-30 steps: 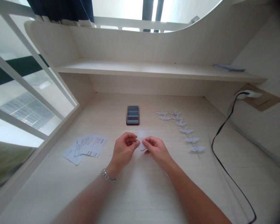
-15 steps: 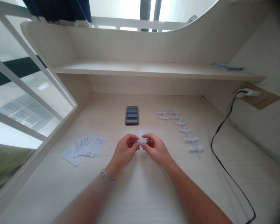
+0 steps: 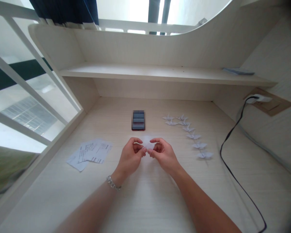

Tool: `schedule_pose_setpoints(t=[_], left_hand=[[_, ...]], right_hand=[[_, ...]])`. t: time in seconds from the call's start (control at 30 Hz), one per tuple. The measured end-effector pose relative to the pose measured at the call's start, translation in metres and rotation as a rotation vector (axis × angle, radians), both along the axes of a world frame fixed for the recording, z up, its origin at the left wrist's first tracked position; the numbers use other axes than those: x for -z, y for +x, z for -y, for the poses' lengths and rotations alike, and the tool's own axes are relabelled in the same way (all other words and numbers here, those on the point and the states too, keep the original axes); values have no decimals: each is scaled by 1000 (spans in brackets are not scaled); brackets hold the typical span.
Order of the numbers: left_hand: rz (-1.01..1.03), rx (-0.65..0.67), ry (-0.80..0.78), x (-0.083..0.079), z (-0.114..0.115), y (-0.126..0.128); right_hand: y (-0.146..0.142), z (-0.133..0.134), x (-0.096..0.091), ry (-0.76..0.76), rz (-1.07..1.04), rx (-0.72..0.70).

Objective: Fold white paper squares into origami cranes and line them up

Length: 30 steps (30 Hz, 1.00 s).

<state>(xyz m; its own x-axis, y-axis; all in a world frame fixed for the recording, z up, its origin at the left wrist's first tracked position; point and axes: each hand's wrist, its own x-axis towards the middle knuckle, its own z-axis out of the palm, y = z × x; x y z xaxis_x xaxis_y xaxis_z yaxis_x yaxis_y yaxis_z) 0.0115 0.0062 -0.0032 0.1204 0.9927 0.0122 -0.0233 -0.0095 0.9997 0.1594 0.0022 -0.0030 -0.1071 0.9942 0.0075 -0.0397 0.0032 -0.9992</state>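
My left hand [image 3: 134, 153] and my right hand [image 3: 163, 152] face each other above the middle of the desk. Between their fingertips they pinch a small white piece of paper [image 3: 147, 144], partly covered by the fingers; its exact folds are too blurred to make out. A chain bracelet [image 3: 113, 183] circles my left wrist. To the right of my hands, several white folded paper cranes [image 3: 193, 137] stand in a curved row. A phone [image 3: 138, 120] with a blurred screen lies just beyond my hands.
Printed paper sheets [image 3: 95, 151] overlap on the desk at left. A black cable [image 3: 232, 176] runs from the wall socket [image 3: 269, 100] down the right side. Above the desk's back is a shelf [image 3: 145, 72] with a flat bluish item [image 3: 239, 71]. White railings [image 3: 21, 82] border the left.
More of the white paper shows between my hands, and the upper fingers are slightly farther apart. The whole view has shifted a little.
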Motion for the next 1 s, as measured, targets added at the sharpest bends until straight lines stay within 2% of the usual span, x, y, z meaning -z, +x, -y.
schedule_pose_setpoints(t=[0.23, 0.5, 0.6, 0.9, 1.0], left_hand=[[10, -8, -11, -2, -2, -1], [-216, 87, 68, -2, -1, -2], [-258, 102, 74, -1, 0, -1], [-253, 84, 62, -3, 2, 0], [-204, 52, 54, -3, 2, 1]], right_hand=[[3, -3, 2, -12, -48, -5], [6, -4, 6, 39, 139, -53], [5, -4, 7, 56, 199, -17], [4, -1, 2, 84, 237, 36], [2, -3, 4, 29, 146, 28]])
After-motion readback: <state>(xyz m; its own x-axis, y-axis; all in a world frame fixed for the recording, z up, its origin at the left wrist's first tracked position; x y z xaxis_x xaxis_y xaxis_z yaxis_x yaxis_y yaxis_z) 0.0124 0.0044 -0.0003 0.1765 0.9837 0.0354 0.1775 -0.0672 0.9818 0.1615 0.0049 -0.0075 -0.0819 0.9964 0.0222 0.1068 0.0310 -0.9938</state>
